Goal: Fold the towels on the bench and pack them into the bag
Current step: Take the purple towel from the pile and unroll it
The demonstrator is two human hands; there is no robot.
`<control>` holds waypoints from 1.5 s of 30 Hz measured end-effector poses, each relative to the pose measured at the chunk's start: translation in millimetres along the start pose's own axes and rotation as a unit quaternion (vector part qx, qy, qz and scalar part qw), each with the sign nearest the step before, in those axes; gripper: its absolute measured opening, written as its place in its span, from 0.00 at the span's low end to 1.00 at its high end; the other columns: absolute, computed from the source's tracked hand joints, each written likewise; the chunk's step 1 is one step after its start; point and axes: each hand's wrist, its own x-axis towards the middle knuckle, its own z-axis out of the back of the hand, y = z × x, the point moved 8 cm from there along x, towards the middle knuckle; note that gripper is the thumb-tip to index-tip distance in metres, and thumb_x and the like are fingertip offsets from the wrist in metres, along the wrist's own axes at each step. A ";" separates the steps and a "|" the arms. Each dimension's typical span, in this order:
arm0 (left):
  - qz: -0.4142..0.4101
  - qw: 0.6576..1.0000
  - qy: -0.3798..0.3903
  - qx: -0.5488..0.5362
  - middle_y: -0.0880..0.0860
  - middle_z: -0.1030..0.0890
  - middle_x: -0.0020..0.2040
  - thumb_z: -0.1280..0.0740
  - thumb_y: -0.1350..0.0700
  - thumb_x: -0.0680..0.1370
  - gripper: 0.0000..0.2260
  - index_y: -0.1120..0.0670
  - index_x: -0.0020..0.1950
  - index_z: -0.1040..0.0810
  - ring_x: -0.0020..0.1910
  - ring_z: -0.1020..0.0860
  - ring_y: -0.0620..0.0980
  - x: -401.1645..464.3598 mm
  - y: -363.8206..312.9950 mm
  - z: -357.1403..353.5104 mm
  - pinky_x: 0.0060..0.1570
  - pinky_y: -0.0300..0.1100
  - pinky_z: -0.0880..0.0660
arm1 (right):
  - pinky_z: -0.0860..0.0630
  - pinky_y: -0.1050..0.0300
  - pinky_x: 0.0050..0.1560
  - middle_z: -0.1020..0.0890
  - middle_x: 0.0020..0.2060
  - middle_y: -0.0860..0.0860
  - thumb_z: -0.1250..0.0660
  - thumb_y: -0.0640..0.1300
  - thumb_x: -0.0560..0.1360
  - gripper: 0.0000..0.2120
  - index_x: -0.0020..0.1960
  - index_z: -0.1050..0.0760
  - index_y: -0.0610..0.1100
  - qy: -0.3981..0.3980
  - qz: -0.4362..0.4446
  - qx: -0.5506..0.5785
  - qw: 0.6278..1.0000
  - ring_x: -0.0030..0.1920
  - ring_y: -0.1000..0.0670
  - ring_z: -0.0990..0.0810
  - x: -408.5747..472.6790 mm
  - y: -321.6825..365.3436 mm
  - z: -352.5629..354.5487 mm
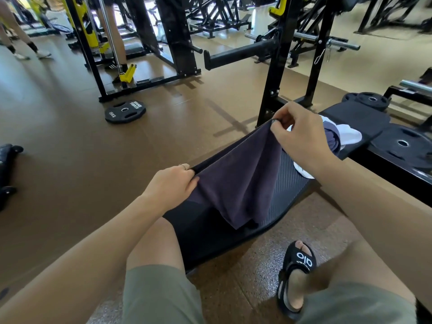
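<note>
A dark purple-grey towel hangs stretched above the black bench. My left hand grips its near top corner, and my right hand pinches the far top corner higher up. The towel's lower edge drapes onto the bench pad. Behind my right hand, a white towel and a blue-grey towel lie bunched on the bench. A black bag shows partly at the left edge, on the floor.
A black rack upright stands just beyond the bench. A 15 kg weight plate lies on the brown floor at left. More plates sit at right. My knees and a sandalled foot are below. A person's legs are far left.
</note>
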 end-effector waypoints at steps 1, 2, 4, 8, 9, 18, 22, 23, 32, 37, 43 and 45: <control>-0.007 1.000 -0.014 -0.004 0.50 0.24 0.50 0.46 0.48 0.86 0.17 0.55 0.54 0.20 0.47 0.20 0.55 -0.3 3.2 2.1 0.41 0.49 0.23 | 0.27 0.60 0.41 0.19 0.38 0.49 0.34 0.41 0.76 0.03 0.46 0.23 0.45 0.002 -0.004 -0.007 1.000 0.40 0.51 0.22 -0.8 -4.7 0.9; -0.021 0.999 -0.031 -0.009 0.51 0.24 0.49 0.46 0.48 0.86 0.17 0.56 0.54 0.21 0.46 0.20 0.55 -0.5 4.7 6.2 0.40 0.49 0.24 | 0.28 0.63 0.40 0.19 0.38 0.50 0.34 0.41 0.76 0.02 0.46 0.23 0.46 0.001 -0.011 -0.012 1.000 0.40 0.52 0.22 -1.5 -9.9 2.1; -0.060 0.997 -0.057 -0.009 0.54 0.25 0.48 0.48 0.48 0.85 0.19 0.57 0.52 0.23 0.42 0.21 0.57 0.0 5.2 13.7 0.39 0.50 0.23 | 0.31 0.71 0.38 0.20 0.38 0.53 0.34 0.41 0.77 0.03 0.47 0.23 0.47 -0.003 -0.037 -0.012 0.999 0.39 0.55 0.23 -2.7 -21.6 5.7; -0.047 0.996 -0.058 -0.053 0.56 0.25 0.56 0.51 0.45 0.86 0.19 0.56 0.57 0.27 0.49 0.22 0.57 1.3 18.6 25.3 0.47 0.52 0.23 | 0.33 0.75 0.36 0.22 0.38 0.58 0.35 0.42 0.79 0.04 0.49 0.23 0.49 -0.013 -0.092 -0.003 0.996 0.38 0.59 0.24 -5.1 -44.5 13.7; -0.052 0.993 -0.079 -0.077 0.55 0.27 0.57 0.47 0.47 0.86 0.15 0.56 0.57 0.26 0.48 0.23 0.56 0.9 20.3 32.0 0.47 0.52 0.23 | 0.33 0.77 0.35 0.22 0.38 0.58 0.35 0.41 0.79 0.04 0.50 0.23 0.48 -0.016 -0.099 -0.003 0.995 0.38 0.59 0.24 -5.2 -48.6 15.6; -0.088 0.968 -0.176 -0.155 0.45 0.24 0.47 0.29 0.56 0.79 0.03 0.52 0.47 0.22 0.44 0.24 0.49 5.8 32.5 83.4 0.47 0.51 0.23 | 0.28 0.71 0.29 0.16 0.36 0.43 0.39 0.34 0.80 0.05 0.49 0.27 0.42 0.001 -0.163 0.063 0.985 0.25 0.59 0.21 -8.3 -74.4 13.6; -0.038 0.962 -0.175 -0.207 0.44 0.20 0.43 0.25 0.56 0.76 0.05 0.51 0.44 0.20 0.44 0.22 0.44 11.0 40.2 98.8 0.49 0.37 0.26 | 0.23 0.63 0.33 0.16 0.36 0.42 0.39 0.34 0.80 0.06 0.47 0.27 0.43 0.009 -0.187 0.102 0.977 0.26 0.55 0.20 -8.5 -81.7 15.2; -0.025 0.959 -0.172 -0.224 0.45 0.19 0.42 0.25 0.57 0.76 0.05 0.51 0.43 0.20 0.44 0.21 0.44 11.4 41.1 100.6 0.48 0.37 0.26 | 0.21 0.58 0.35 0.16 0.34 0.43 0.38 0.35 0.80 0.07 0.46 0.27 0.44 0.008 -0.197 0.116 0.973 0.28 0.52 0.19 -8.5 -84.5 16.2; 0.016 0.910 -0.136 -0.392 0.54 0.15 0.47 0.27 0.63 0.78 0.03 0.59 0.51 0.17 0.44 0.18 0.44 14.7 41.6 100.8 0.49 0.34 0.22 | 0.23 0.65 0.31 0.19 0.40 0.38 0.38 0.33 0.81 0.04 0.51 0.27 0.39 0.000 -0.220 0.174 0.960 0.29 0.52 0.18 -9.7 -89.7 23.2; 0.041 0.895 -0.139 -0.422 0.53 0.16 0.45 0.29 0.63 0.79 0.04 0.58 0.53 0.19 0.43 0.20 0.41 16.2 45.5 95.7 0.48 0.32 0.24 | 0.25 0.61 0.30 0.21 0.32 0.45 0.38 0.32 0.80 0.07 0.47 0.28 0.42 -0.003 -0.209 0.165 0.964 0.27 0.50 0.21 -8.7 -88.8 28.4; 0.065 0.883 -0.154 -0.439 0.55 0.16 0.42 0.32 0.65 0.80 0.04 0.61 0.54 0.20 0.41 0.19 0.42 17.2 49.2 94.2 0.48 0.33 0.22 | 0.26 0.60 0.28 0.21 0.32 0.46 0.38 0.34 0.81 0.08 0.46 0.28 0.45 -0.003 -0.195 0.168 0.966 0.29 0.48 0.20 -6.4 -81.9 28.1; 0.079 0.879 -0.158 -0.444 0.53 0.16 0.41 0.32 0.65 0.80 0.04 0.61 0.54 0.21 0.40 0.19 0.42 16.9 51.9 93.6 0.48 0.34 0.21 | 0.26 0.60 0.28 0.21 0.33 0.45 0.38 0.34 0.81 0.08 0.46 0.28 0.45 -0.002 -0.187 0.166 0.968 0.28 0.48 0.19 -6.4 -80.6 27.3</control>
